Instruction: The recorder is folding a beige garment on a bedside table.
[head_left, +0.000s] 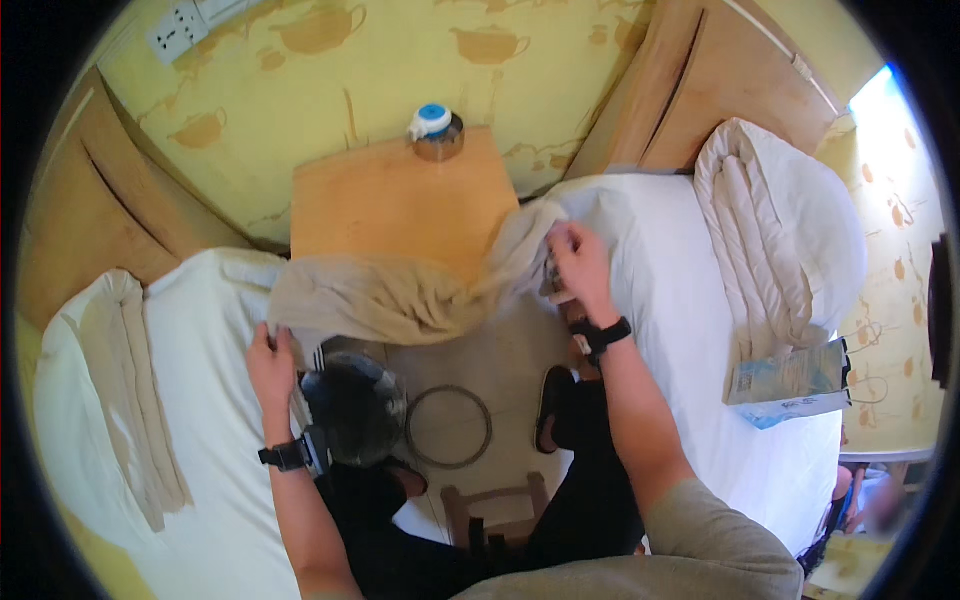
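Note:
A beige cloth (390, 300), bunched and sagging in the middle, stretches between my two hands in front of a wooden bedside table (390, 195). Its left end is pinched by my left hand (271, 367), beside the left bed. My right hand (577, 262) grips the other end near the edge of the right bed; something small and patterned shows under those fingers, too unclear to name. Below the cloth, a dark rounded object (356, 409), perhaps a bag-lined bin, stands by my left wrist. A thin ring (450, 427) lies on the floor between my feet.
White-sheeted beds flank me, the left (217, 420) and right (660, 300), each with folded bedding. A jar with a blue-and-white top (435, 131) stands on the table. A paper bag (787, 382) rests on the right bed. Another person (874, 499) is at the far lower right.

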